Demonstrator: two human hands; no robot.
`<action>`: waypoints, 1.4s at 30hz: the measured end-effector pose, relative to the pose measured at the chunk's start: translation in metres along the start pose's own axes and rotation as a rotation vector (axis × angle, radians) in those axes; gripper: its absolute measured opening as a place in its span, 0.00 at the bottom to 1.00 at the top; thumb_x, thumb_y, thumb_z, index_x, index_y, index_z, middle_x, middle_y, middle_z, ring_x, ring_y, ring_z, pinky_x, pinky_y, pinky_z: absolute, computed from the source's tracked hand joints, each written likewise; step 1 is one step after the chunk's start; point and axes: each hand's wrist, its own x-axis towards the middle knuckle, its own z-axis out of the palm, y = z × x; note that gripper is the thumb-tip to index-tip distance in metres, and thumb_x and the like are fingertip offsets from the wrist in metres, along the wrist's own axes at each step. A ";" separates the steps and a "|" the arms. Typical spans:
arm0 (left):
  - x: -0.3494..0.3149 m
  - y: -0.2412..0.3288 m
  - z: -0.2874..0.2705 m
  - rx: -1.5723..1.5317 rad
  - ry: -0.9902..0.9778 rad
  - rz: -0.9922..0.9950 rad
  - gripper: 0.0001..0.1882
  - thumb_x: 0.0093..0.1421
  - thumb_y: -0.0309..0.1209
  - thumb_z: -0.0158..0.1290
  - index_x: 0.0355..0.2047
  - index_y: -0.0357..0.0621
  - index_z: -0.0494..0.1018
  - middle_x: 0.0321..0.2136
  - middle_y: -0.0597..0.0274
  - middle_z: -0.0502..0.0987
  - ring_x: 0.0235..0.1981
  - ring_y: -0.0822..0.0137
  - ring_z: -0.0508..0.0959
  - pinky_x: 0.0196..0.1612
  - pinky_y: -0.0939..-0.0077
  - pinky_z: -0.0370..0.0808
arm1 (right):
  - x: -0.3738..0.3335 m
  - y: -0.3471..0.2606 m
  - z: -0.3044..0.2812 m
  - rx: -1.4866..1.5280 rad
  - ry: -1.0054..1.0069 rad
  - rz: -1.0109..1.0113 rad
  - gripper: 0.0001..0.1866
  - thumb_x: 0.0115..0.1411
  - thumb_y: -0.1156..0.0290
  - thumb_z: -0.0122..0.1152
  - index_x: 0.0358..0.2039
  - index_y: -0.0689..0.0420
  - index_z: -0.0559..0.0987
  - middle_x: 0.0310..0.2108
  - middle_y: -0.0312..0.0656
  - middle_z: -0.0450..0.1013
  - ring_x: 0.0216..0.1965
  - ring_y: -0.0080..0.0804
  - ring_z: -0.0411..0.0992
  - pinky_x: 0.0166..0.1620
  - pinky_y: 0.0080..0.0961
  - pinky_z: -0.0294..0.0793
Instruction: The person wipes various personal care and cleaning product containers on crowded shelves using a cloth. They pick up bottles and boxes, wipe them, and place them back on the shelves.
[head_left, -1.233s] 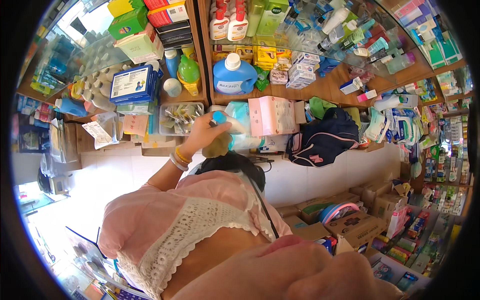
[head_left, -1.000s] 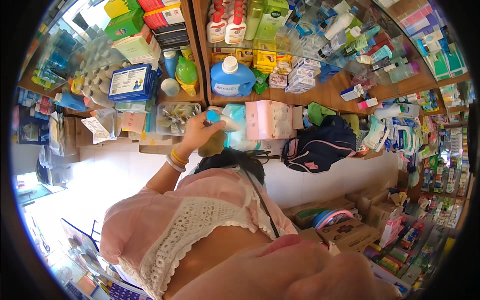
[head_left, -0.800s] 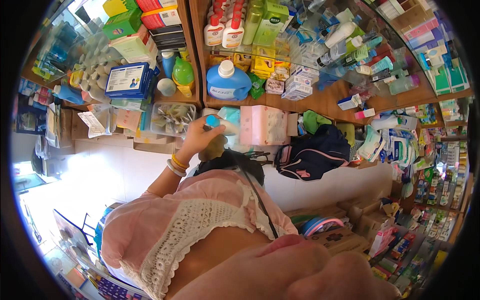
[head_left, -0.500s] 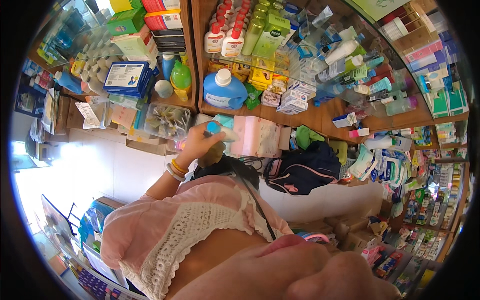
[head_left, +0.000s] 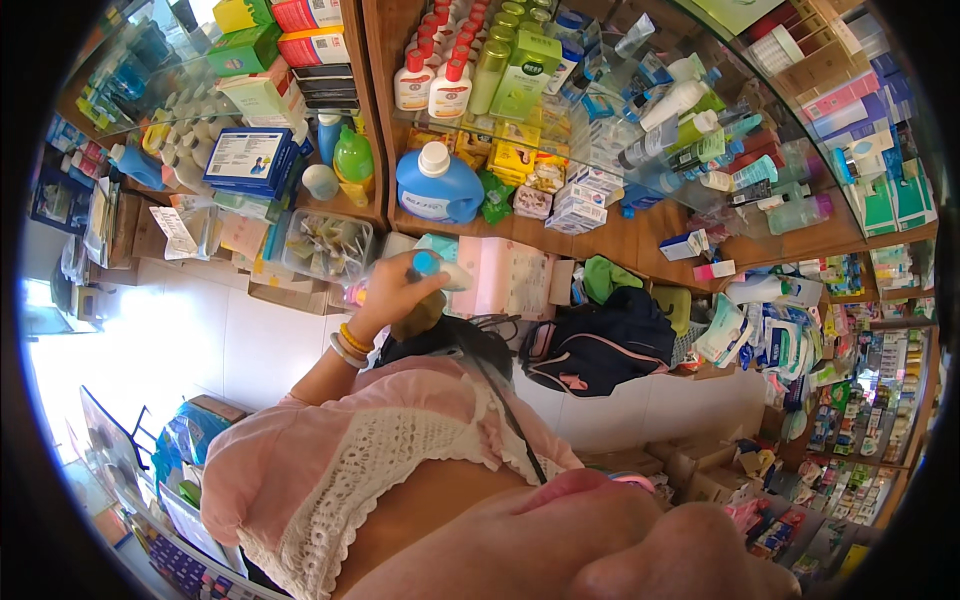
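Observation:
My left hand (head_left: 395, 292) is closed around a small pale bottle with a blue cap (head_left: 427, 263). Its whitish body points toward the pink package (head_left: 485, 275) just to the right. A yellow bracelet and a pale bangle circle my wrist. Just left of the hand shows a bit of something pink, too small to name. Below the fingers is a dark olive-brown shape (head_left: 420, 318) that I cannot identify. A clear plastic box (head_left: 328, 243) of small packets stands behind my wrist. My right hand does not show.
Ahead, a wooden shelf (head_left: 590, 235) holds a big blue jug (head_left: 437, 187), red-capped bottles (head_left: 451, 90) and small cartons. Blue boxes (head_left: 250, 162) are stacked at left. A dark bag (head_left: 605, 345) and wipe packs (head_left: 725, 330) lie to the right. Cardboard boxes (head_left: 700, 470) stand low at right.
My left hand, still gripping the blue-capped bottle, has shifted slightly down. The bottle has turned a little in the fingers. The shelves have slid slightly left in the view.

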 end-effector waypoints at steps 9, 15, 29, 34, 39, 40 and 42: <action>-0.018 -0.005 -0.003 -0.029 0.048 -0.001 0.15 0.50 0.37 0.62 0.34 0.40 0.77 0.21 0.60 0.76 0.20 0.73 0.72 0.26 0.79 0.70 | 0.010 -0.005 -0.002 -0.032 -0.022 -0.039 0.11 0.50 0.67 0.56 0.33 0.57 0.72 0.25 0.45 0.71 0.32 0.44 0.71 0.34 0.39 0.70; -0.025 -0.003 -0.011 0.046 0.139 0.041 0.17 0.49 0.36 0.62 0.35 0.40 0.76 0.22 0.60 0.76 0.22 0.73 0.74 0.27 0.78 0.71 | 0.019 -0.010 -0.001 -0.040 -0.016 -0.061 0.10 0.50 0.67 0.56 0.32 0.57 0.72 0.24 0.45 0.71 0.32 0.45 0.71 0.34 0.40 0.70; -0.026 -0.009 -0.004 -0.067 0.136 -0.017 0.14 0.50 0.31 0.61 0.35 0.36 0.75 0.25 0.59 0.78 0.26 0.71 0.76 0.31 0.77 0.72 | 0.020 -0.033 -0.011 -0.195 -0.028 -0.184 0.09 0.50 0.67 0.55 0.31 0.57 0.72 0.23 0.46 0.71 0.31 0.47 0.71 0.33 0.41 0.70; -0.027 0.007 -0.003 0.000 0.168 -0.044 0.14 0.51 0.31 0.60 0.36 0.35 0.75 0.25 0.58 0.78 0.26 0.71 0.76 0.32 0.77 0.72 | 0.053 -0.166 -0.072 -0.492 0.204 -0.733 0.09 0.50 0.66 0.54 0.31 0.57 0.72 0.23 0.46 0.71 0.31 0.48 0.71 0.33 0.42 0.70; -0.014 0.006 0.008 0.019 0.145 -0.024 0.16 0.49 0.31 0.62 0.36 0.35 0.75 0.26 0.56 0.78 0.27 0.68 0.78 0.32 0.76 0.73 | 0.061 -0.416 -0.155 -0.087 0.551 -1.259 0.23 0.52 0.61 0.61 0.46 0.59 0.72 0.38 0.50 0.70 0.39 0.48 0.70 0.38 0.36 0.70; -0.012 0.007 0.010 0.024 0.151 -0.012 0.16 0.48 0.31 0.62 0.36 0.35 0.75 0.26 0.56 0.78 0.27 0.68 0.78 0.32 0.75 0.73 | 0.065 -0.462 -0.164 -0.021 0.592 -1.325 0.24 0.51 0.62 0.62 0.46 0.59 0.72 0.39 0.49 0.70 0.40 0.48 0.70 0.39 0.35 0.70; -0.013 0.011 0.015 0.039 0.185 -0.006 0.16 0.48 0.31 0.62 0.35 0.35 0.75 0.26 0.55 0.78 0.27 0.67 0.78 0.32 0.75 0.74 | 0.065 -0.548 -0.180 0.031 0.527 -1.392 0.30 0.50 0.59 0.64 0.52 0.57 0.70 0.46 0.50 0.70 0.42 0.44 0.72 0.44 0.34 0.72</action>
